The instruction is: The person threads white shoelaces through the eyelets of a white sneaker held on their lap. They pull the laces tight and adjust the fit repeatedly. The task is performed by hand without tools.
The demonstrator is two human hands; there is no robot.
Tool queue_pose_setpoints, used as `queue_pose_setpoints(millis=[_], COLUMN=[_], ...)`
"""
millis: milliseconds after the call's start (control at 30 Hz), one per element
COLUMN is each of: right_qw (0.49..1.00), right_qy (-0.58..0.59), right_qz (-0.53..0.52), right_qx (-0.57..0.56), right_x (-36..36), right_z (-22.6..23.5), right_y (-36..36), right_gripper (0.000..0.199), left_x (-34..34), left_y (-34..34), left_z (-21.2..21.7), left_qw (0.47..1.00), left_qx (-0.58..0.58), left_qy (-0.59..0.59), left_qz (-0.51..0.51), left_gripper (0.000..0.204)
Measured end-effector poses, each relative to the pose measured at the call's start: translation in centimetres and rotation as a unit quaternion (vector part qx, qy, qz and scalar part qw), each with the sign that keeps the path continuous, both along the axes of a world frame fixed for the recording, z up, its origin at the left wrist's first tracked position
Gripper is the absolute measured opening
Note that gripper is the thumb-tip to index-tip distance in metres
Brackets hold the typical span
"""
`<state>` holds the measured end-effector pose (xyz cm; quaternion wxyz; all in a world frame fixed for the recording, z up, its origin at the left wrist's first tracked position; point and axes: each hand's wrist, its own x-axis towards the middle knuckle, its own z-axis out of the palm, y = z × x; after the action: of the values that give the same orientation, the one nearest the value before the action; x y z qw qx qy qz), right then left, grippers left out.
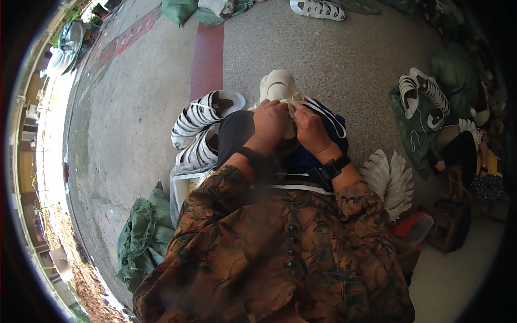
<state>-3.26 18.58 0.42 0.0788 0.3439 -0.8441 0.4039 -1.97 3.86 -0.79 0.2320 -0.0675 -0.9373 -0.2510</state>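
A cream-white sneaker [277, 83] rests on my lap, its toe pointing away from me. Over its upper, my left hand [271, 121] is closed, with the fingers curled at the lacing area. Close beside it, my right hand [311, 129] pinches a thin pale shoelace at the sneaker's opening; the fingertips partly hide it. Loose white laces [335, 119] lie over dark blue cloth on my right thigh. Just left of my knee stand white sneakers with black-edged strips [200, 119].
Green sacks lie at my lower left [142, 231] and at the far edge [179, 11]. Another strappy sneaker [318, 9] is on the floor ahead. To the right are more sneakers [423, 97] on a green sack, a bundle of white laces [388, 180], a red container [413, 226] and another person.
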Motion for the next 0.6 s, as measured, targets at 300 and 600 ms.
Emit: queue_pose_setpoints(millis=[300, 600], right_qw=[0.882, 0.699], right_qy=[-0.345, -0.481], right_qz=[-0.042, -0.098], right_qx=[-0.318, -0.520], right_x=[-0.6, -1.3], right_z=[-1.9, 0.6], right_y=[0.3, 0.0], right_gripper=[0.011, 0.010], left_x=[-0.3, -0.9], left_y=[0.8, 0.4], left_z=[1.1, 6.3], left_qw=[0.990, 0.935], left_qx=[-0.114, -0.227], left_qy=[-0.078, -0.262], left_qz=[-0.002, -0.076], left_gripper=[0.009, 0.016])
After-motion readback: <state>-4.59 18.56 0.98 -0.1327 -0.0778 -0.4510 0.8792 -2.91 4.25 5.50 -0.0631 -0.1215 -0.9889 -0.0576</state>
